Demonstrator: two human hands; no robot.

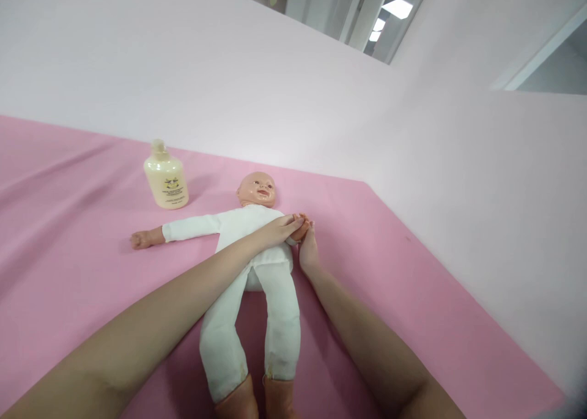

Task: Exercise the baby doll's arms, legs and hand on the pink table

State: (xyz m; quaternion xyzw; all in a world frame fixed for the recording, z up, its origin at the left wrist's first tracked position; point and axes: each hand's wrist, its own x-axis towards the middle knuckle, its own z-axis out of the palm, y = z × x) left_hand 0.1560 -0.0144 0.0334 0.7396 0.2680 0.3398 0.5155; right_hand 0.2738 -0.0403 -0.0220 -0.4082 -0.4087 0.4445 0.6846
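Both grips (300, 235) on doll's arm (293, 238)

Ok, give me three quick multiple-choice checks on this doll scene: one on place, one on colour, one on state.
1. The bottle stands:
A. beside the doll's head
B. by the doll's feet
C. on the doll's chest

2. The cloth under the doll is:
A. blue
B. pink
C. green

3. The doll lies:
A. face down
B. seated upright
C. on its back

Answers: 1 A, it stands upright left of the head. 2 B, pink all over. 3 C, face up, while the left hand and right hand meet at one doll hand.
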